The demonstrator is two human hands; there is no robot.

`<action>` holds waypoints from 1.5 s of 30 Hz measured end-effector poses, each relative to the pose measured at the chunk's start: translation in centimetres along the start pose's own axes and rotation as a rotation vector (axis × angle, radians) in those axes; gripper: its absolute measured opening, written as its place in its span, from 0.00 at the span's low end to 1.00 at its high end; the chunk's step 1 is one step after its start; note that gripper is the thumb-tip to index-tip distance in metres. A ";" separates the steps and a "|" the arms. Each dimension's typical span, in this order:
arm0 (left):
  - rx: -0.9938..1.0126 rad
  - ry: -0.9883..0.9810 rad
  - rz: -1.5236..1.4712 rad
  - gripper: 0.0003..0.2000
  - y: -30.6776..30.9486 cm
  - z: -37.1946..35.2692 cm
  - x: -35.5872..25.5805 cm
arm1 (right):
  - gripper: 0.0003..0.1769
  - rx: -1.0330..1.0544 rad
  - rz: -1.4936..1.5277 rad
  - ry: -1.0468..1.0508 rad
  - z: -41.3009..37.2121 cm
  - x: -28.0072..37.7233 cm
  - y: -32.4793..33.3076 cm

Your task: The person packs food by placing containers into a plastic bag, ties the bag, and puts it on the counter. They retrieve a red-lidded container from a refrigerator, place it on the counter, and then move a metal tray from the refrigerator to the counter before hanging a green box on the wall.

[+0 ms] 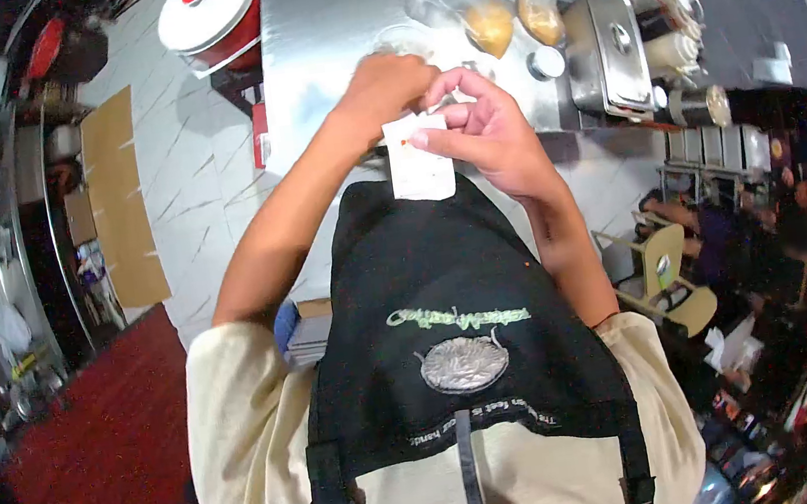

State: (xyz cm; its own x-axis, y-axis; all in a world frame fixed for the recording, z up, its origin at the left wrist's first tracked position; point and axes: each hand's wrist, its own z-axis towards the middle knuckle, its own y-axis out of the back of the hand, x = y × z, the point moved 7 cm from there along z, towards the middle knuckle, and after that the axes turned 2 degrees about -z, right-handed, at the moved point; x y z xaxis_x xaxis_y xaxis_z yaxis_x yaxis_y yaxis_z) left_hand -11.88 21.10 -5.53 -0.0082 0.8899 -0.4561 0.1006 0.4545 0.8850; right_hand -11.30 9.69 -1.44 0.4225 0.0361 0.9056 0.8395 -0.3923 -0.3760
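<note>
My right hand pinches a small white paper slip between thumb and fingers, just above the top of my black apron. The slip hangs down and has a small orange-red mark near its upper part. My left hand is closed, back of the hand up, beside the right fingertips over the table edge. Its fingers are hidden, so what it grips cannot be seen. Just beyond it lies clear plastic. Two clear bags with yellow-orange contents, a wider bag and a narrower bag, rest on the steel table.
A small round white-topped item sits near a lidded steel pan. Bottles line the table's right side. A red pot with white lid stands left. At right are a chair and other people.
</note>
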 end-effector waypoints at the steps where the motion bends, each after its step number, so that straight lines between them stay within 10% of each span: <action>1: 0.002 -0.023 0.028 0.07 -0.4 0.7 -0.5 | 0.09 0.013 -0.051 -0.002 0.4 -0.5 -0.1; 19: -0.053 -0.125 -0.080 0.15 1.3 2.2 -2.9 | 0.24 0.020 -0.990 0.230 0.0 2.9 -1.4; 28: 0.042 -0.103 -0.035 0.16 2.6 2.8 -3.8 | 0.25 0.136 -0.838 0.101 -0.4 6.1 -0.8; 31: 0.036 -0.111 -0.135 0.17 3.1 3.1 -3.8 | 0.27 0.124 -1.144 0.395 0.5 6.8 -1.9; 32: 0.001 -0.132 -0.142 0.15 3.2 3.0 -3.4 | 0.31 0.150 -1.016 0.090 0.3 6.7 -0.6; 35: -0.043 -0.072 -0.082 0.14 4.8 3.3 -3.4 | 0.38 -0.185 -0.311 0.290 -0.6 5.7 6.4; 37: -0.142 -0.159 -0.315 0.14 7.8 2.4 -4.3 | 0.52 -0.311 -0.318 0.518 0.8 2.5 10.7; 39: -0.149 -0.191 -0.380 0.14 9.0 2.3 -4.2 | 0.74 -0.152 -0.647 0.289 2.9 -4.6 13.8; 41: -0.207 -0.211 -0.374 0.14 10.0 2.2 -3.8 | 0.65 -0.154 -0.744 -0.086 3.1 -9.5 14.2; 45: -0.231 -0.179 -0.373 0.16 11.6 1.5 -2.8 | 0.41 0.105 -0.489 -0.114 5.9 -10.7 10.9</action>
State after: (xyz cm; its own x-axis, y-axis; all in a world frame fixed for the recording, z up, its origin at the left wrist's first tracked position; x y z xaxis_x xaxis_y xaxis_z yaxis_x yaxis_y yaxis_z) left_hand -9.19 23.80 5.88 0.1718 0.6527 -0.7379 -0.1002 0.7567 0.6460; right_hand -4.61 10.47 -16.36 0.0014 0.2950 0.9555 0.9757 -0.2098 0.0633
